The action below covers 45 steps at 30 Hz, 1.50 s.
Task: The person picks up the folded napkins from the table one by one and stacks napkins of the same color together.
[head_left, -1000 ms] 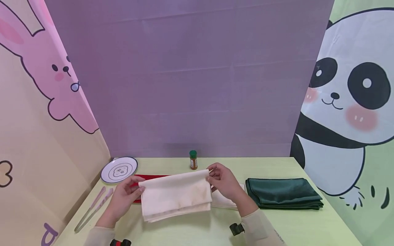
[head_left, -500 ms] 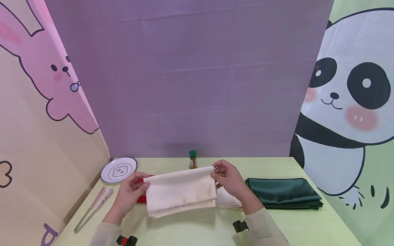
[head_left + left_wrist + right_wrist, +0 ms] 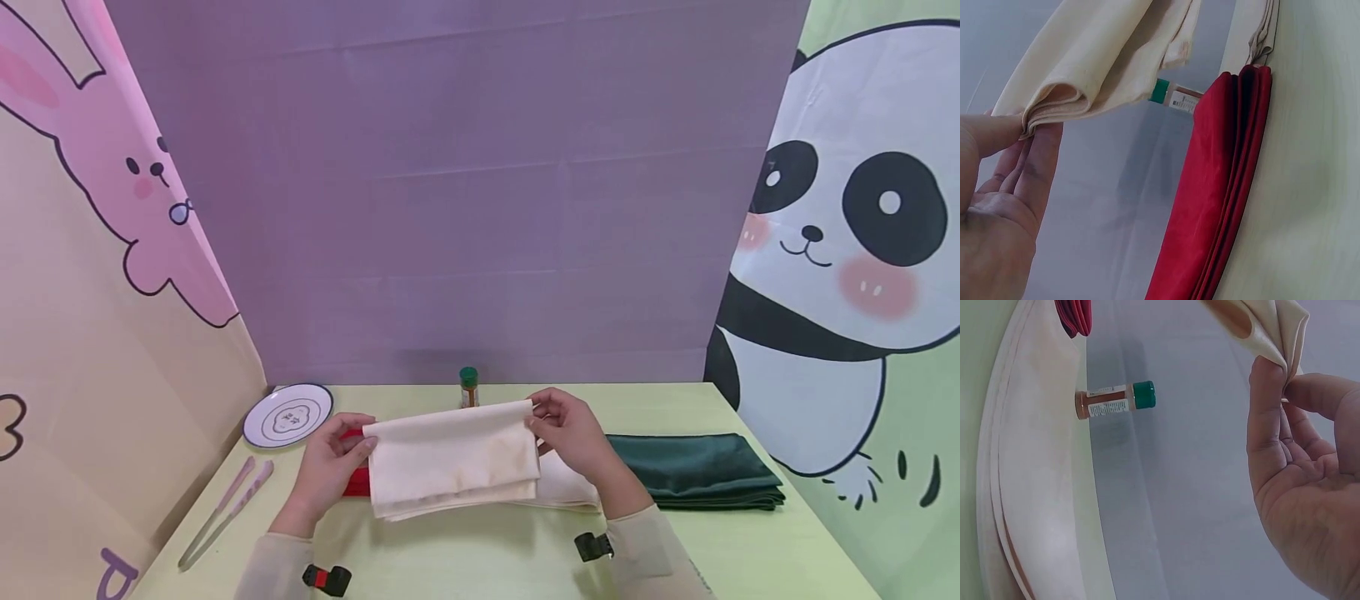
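Observation:
A folded cream cloth [image 3: 454,458] with faint brownish stains hangs in the air over the table, held by both hands. My left hand [image 3: 327,463] pinches its upper left corner between thumb and fingers; the left wrist view shows the cloth's [image 3: 1085,69] folded layers gathered there. At the upper right corner, my right hand [image 3: 572,433] pinches it the same way, and the layers bunch between thumb and forefinger in the right wrist view. Behind it lie a folded red cloth [image 3: 358,482], partly hidden, and a folded white cloth [image 3: 566,485].
A folded dark green cloth [image 3: 697,471] lies at the right. A green-capped spice jar [image 3: 468,387] stands near the table's back edge. On the left are a white plate [image 3: 288,415] with a blue rim and tongs [image 3: 225,512] with pink handles.
Both hands have carried the cream cloth to the right and slightly up and away. It now covers more of the jar's bottom and less of the white cloth's left side stays visible.

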Each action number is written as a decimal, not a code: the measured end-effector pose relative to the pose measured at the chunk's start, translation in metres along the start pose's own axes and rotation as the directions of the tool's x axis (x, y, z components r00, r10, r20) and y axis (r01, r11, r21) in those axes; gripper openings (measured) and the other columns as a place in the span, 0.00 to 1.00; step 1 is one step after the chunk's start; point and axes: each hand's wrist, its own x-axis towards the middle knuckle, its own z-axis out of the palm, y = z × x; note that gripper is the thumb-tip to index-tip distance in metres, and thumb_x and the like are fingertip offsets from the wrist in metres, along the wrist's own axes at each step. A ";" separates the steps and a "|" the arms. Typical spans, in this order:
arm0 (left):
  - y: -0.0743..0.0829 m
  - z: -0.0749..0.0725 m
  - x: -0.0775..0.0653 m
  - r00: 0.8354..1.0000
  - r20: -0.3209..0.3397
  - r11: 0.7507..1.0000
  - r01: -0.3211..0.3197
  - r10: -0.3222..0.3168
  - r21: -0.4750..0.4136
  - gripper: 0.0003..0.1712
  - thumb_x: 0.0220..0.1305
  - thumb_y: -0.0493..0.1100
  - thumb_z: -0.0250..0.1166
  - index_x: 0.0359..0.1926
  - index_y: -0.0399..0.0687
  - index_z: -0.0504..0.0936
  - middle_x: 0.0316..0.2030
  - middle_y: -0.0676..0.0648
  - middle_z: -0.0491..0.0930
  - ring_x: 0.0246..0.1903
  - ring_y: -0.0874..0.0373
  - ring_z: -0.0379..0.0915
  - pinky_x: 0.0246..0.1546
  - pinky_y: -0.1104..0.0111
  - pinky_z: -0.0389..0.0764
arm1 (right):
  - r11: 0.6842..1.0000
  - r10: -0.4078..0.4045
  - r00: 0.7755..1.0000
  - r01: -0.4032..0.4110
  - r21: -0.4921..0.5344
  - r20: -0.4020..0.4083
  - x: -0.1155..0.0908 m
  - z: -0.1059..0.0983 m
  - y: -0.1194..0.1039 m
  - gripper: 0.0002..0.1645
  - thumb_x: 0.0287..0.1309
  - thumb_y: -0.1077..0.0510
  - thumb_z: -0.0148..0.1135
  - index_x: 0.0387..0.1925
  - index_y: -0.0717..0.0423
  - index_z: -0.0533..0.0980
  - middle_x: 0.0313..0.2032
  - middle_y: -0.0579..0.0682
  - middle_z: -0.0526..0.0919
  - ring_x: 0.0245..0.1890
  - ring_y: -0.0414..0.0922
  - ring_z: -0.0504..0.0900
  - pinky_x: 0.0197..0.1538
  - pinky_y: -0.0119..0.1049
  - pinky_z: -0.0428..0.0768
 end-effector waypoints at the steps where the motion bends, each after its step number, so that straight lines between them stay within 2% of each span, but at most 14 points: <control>1: 0.000 0.002 0.001 1.000 -0.007 1.000 -0.001 0.001 -0.005 0.20 0.67 0.27 0.69 0.58 0.37 0.79 0.55 0.33 0.79 0.44 0.52 0.86 0.41 0.62 0.89 | 1.000 0.000 1.000 0.000 -0.002 -0.003 0.000 -0.001 0.000 0.18 0.68 0.67 0.66 0.57 0.66 0.75 0.41 0.62 0.82 0.33 0.48 0.85 0.33 0.48 0.89; 5: -0.001 0.009 0.006 1.000 -0.022 1.000 -0.001 0.001 -0.023 0.20 0.66 0.25 0.69 0.57 0.39 0.80 0.54 0.34 0.80 0.45 0.51 0.87 0.41 0.60 0.89 | 1.000 0.009 1.000 -0.009 -0.017 -0.024 0.001 -0.008 0.003 0.17 0.69 0.66 0.66 0.57 0.63 0.77 0.42 0.61 0.83 0.34 0.49 0.86 0.33 0.47 0.89; 8: 0.002 0.015 0.009 1.000 -0.022 0.999 -0.010 0.009 -0.034 0.20 0.66 0.25 0.68 0.57 0.38 0.80 0.54 0.34 0.81 0.45 0.50 0.87 0.41 0.60 0.89 | 0.999 0.021 0.999 -0.022 -0.026 -0.039 0.001 -0.013 0.005 0.16 0.70 0.66 0.66 0.56 0.62 0.77 0.41 0.60 0.83 0.34 0.50 0.86 0.33 0.47 0.89; 17: 0.001 0.034 0.018 0.999 -0.037 0.999 0.013 -0.014 -0.035 0.20 0.68 0.28 0.69 0.59 0.38 0.80 0.57 0.34 0.76 0.49 0.46 0.86 0.43 0.63 0.89 | 0.998 0.031 0.996 -0.036 -0.057 -0.089 -0.002 -0.026 0.005 0.15 0.70 0.64 0.66 0.55 0.64 0.78 0.41 0.58 0.83 0.34 0.47 0.85 0.34 0.47 0.89; 24: -0.003 0.045 0.025 1.000 -0.022 0.996 0.017 -0.019 -0.086 0.20 0.67 0.28 0.69 0.58 0.40 0.81 0.57 0.34 0.74 0.50 0.40 0.85 0.43 0.61 0.89 | 0.996 0.045 0.990 -0.055 -0.072 -0.133 -0.004 -0.035 0.006 0.17 0.70 0.63 0.66 0.57 0.65 0.77 0.42 0.59 0.83 0.36 0.47 0.84 0.34 0.48 0.89; 29: -0.004 0.054 0.028 1.000 -0.022 0.995 0.006 -0.008 -0.095 0.19 0.67 0.28 0.69 0.58 0.41 0.81 0.56 0.31 0.73 0.49 0.42 0.85 0.43 0.61 0.89 | 0.997 0.054 0.987 -0.062 -0.046 -0.154 -0.006 -0.040 0.004 0.20 0.70 0.63 0.66 0.59 0.68 0.76 0.42 0.59 0.83 0.34 0.45 0.84 0.33 0.48 0.89; 36: -0.009 0.068 0.034 0.999 -0.019 0.993 0.036 -0.038 -0.112 0.18 0.69 0.29 0.69 0.57 0.46 0.83 0.55 0.38 0.77 0.48 0.47 0.86 0.43 0.61 0.89 | 0.992 0.113 0.978 -0.121 -0.036 -0.173 -0.006 -0.049 0.008 0.20 0.72 0.62 0.63 0.60 0.68 0.74 0.42 0.57 0.82 0.33 0.46 0.85 0.33 0.49 0.89; 45: -0.013 0.080 0.038 0.998 -0.007 0.993 0.054 -0.055 -0.100 0.17 0.70 0.31 0.69 0.57 0.46 0.83 0.54 0.39 0.77 0.48 0.45 0.85 0.44 0.62 0.89 | 0.990 0.134 0.977 -0.140 -0.025 -0.164 -0.008 -0.058 0.011 0.20 0.72 0.61 0.65 0.60 0.66 0.73 0.41 0.56 0.81 0.34 0.47 0.85 0.35 0.54 0.89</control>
